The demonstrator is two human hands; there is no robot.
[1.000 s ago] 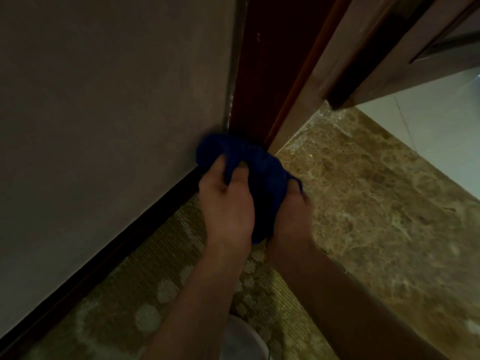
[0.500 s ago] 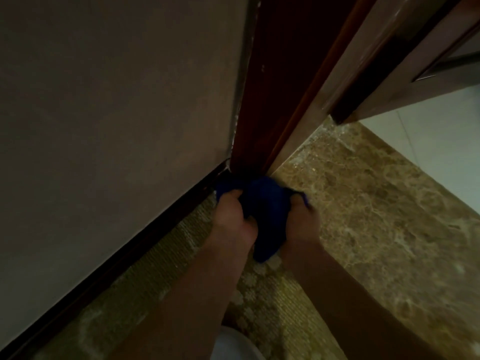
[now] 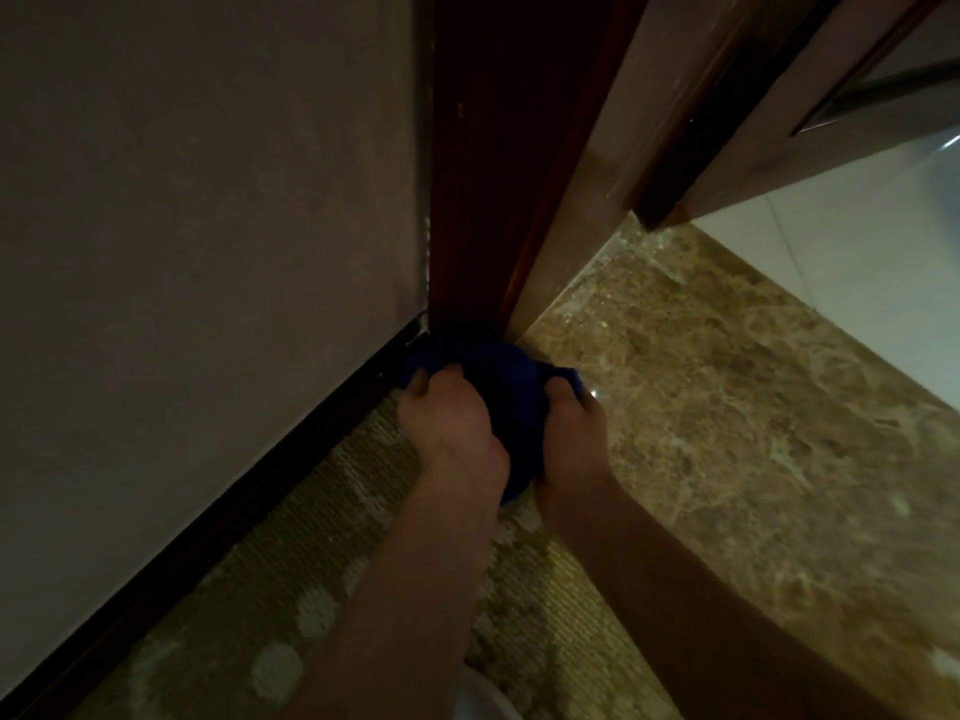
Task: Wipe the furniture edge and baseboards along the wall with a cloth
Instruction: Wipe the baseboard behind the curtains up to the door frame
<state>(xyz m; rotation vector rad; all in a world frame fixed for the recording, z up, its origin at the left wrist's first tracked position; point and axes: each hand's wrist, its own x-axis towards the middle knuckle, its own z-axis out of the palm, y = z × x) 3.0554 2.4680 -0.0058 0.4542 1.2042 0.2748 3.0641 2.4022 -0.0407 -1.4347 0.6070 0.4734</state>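
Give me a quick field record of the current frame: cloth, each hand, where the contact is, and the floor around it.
cloth: blue cloth, bunched, at floor level
left hand: left hand grips the cloth's left side
right hand: right hand grips its right side
contact: foot of the dark wooden frame, where the baseboard ends
floor: patterned carpet below the hands, marble strip to the right
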